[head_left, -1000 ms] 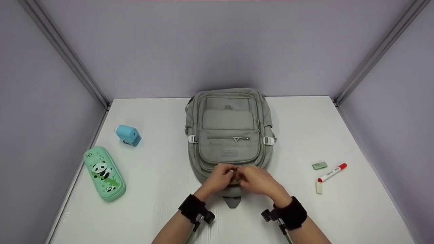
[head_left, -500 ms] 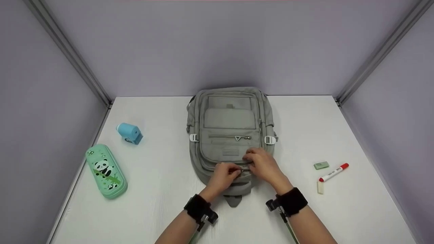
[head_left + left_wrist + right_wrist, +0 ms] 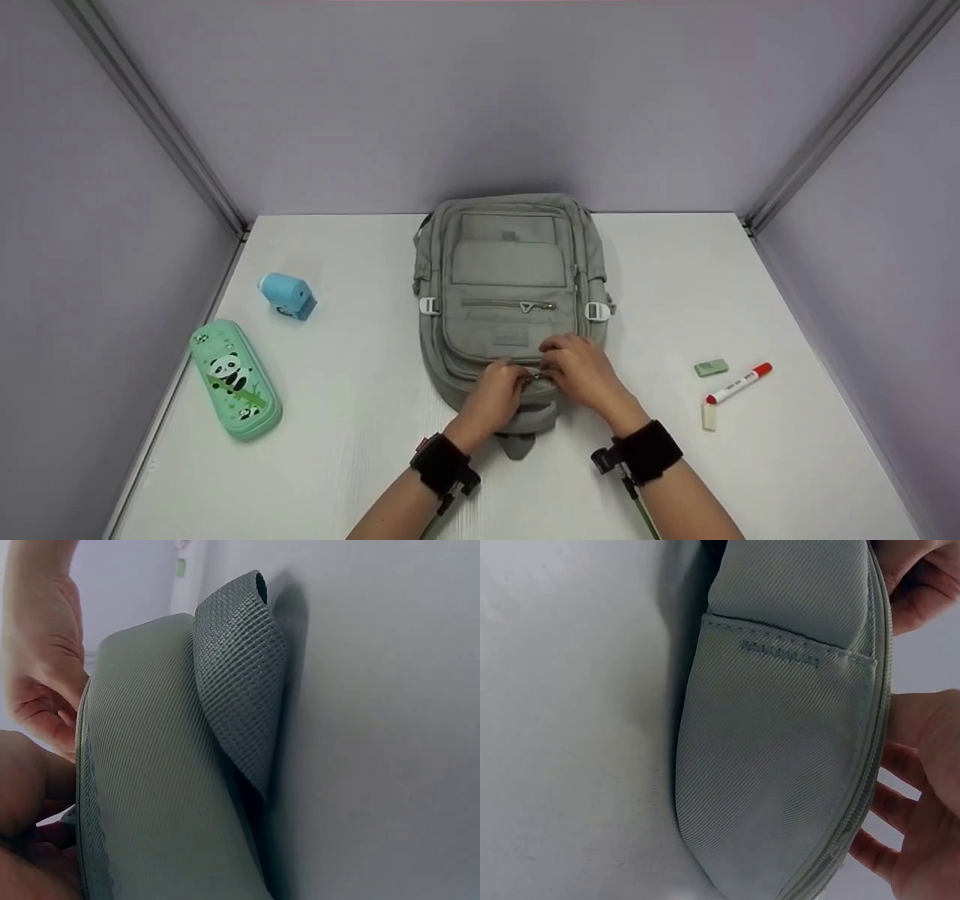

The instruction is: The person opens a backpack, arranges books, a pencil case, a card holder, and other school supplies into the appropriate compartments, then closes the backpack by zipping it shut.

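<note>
A grey-green backpack [image 3: 508,262] lies front side up, its handle end toward me. My left hand [image 3: 491,394] is at the curved zipper near that end, thumb and fingers pinching a small metal zipper pull [image 3: 536,376]. Just to the right, my right hand [image 3: 589,375] grips the bag's fabric beside the zipper with bent fingers. In the right wrist view, the fingers [image 3: 896,810] of that hand lie against the zipper edge [image 3: 881,712]. The handle [image 3: 534,417] shows below the hands. In the left wrist view the bag's end hides some fingertips.
At left are a green panda pencil case [image 3: 236,379] and a blue pencil sharpener [image 3: 288,295]. At right lie a green eraser [image 3: 711,367], a red-capped white marker [image 3: 739,383] and a cream eraser [image 3: 709,417]. Pale walls surround the white table [image 3: 360,337] on three sides.
Both hands were together at the zipper; the right hand has moved up and right onto the fabric. The left hand has shifted slightly right, staying at the zipper pull.
</note>
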